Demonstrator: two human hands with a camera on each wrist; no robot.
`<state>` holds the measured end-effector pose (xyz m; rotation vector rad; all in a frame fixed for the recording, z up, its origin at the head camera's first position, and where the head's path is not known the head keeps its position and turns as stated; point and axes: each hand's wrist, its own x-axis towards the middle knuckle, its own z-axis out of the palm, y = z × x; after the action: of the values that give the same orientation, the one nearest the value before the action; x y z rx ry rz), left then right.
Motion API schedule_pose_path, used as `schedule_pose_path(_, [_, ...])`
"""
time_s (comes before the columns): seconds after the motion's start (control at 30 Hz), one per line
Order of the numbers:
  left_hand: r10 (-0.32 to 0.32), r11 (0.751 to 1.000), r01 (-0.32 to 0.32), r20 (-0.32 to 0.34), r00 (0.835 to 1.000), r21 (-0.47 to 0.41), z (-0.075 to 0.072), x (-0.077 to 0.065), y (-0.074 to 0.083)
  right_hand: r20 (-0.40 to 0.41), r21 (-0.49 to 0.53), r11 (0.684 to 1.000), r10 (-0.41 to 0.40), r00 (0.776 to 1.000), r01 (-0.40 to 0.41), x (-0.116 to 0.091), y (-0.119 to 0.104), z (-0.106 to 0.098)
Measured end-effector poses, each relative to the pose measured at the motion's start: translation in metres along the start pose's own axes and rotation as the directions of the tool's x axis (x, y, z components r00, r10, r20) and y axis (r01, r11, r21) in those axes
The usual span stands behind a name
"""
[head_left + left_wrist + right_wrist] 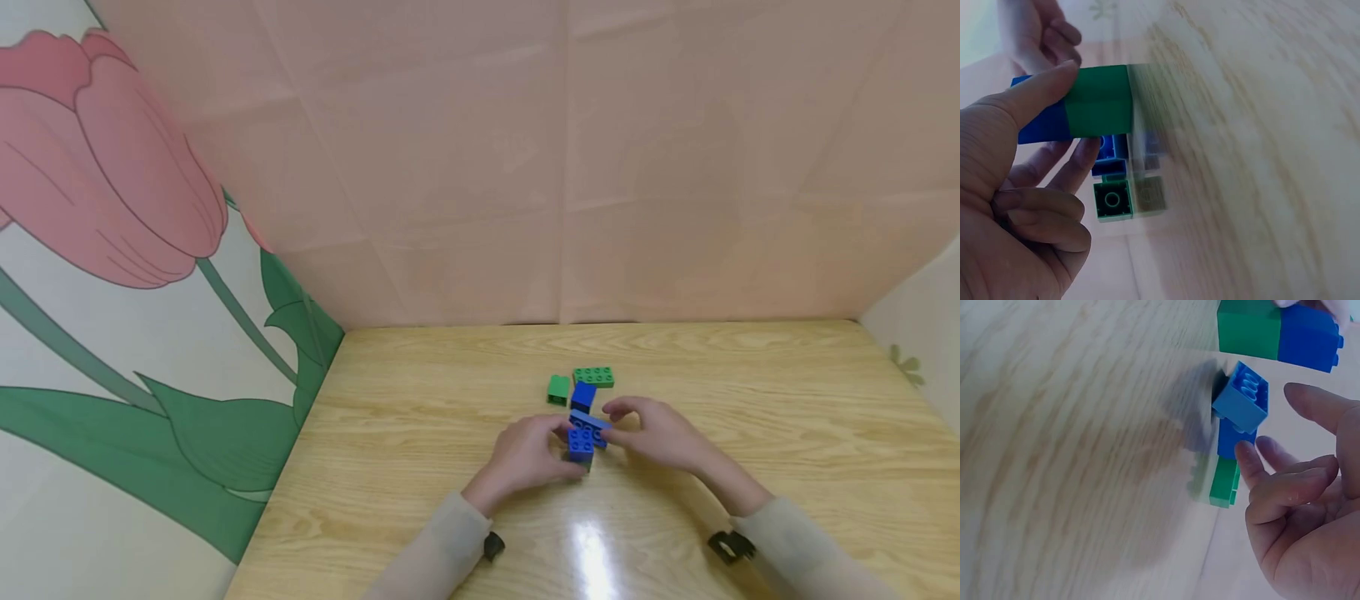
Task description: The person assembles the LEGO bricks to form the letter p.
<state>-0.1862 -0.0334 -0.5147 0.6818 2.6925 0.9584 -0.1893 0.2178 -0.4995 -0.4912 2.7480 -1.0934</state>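
My left hand (525, 457) grips a stack of two toy building bricks. A blue brick (581, 443) with studs facing up forms its top, and a green brick (1100, 103) sits under it, low over the table. Just behind the stack, another blue brick (1242, 406) lies tilted with its hollow underside showing. Around that brick hovers my right hand (663, 435), thumb and fingers spread apart. In the right wrist view its thumb stands clear of the tilted brick, and a fingertip is close to a further blue brick (1230, 440); whether it touches cannot be told.
Farther back on the wooden table (405, 392) are a small green brick (558, 389) and a longer studded green brick (594, 377). A pink sheet (465, 167) hangs behind the table, and a tulip-printed panel (112, 183) stands at the left.
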Motion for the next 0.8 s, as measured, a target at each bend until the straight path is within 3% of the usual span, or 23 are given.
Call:
schedule_pose_path(0.33, [0.034, 0.998, -0.034, -0.007, 0.999, -0.049, -0.001, -0.001, -0.001, 0.064, 0.031, 0.997, 0.075, 0.995, -0.077, 0.009, 0.005, 0.008])
schedule_pose_path(0.8, [0.07, 0.989, -0.075, -0.048, 0.996, -0.128, -0.002, -0.003, -0.002, 0.12, 0.074, 0.995, 0.063, 0.991, -0.073, 0.013, 0.011, 0.009])
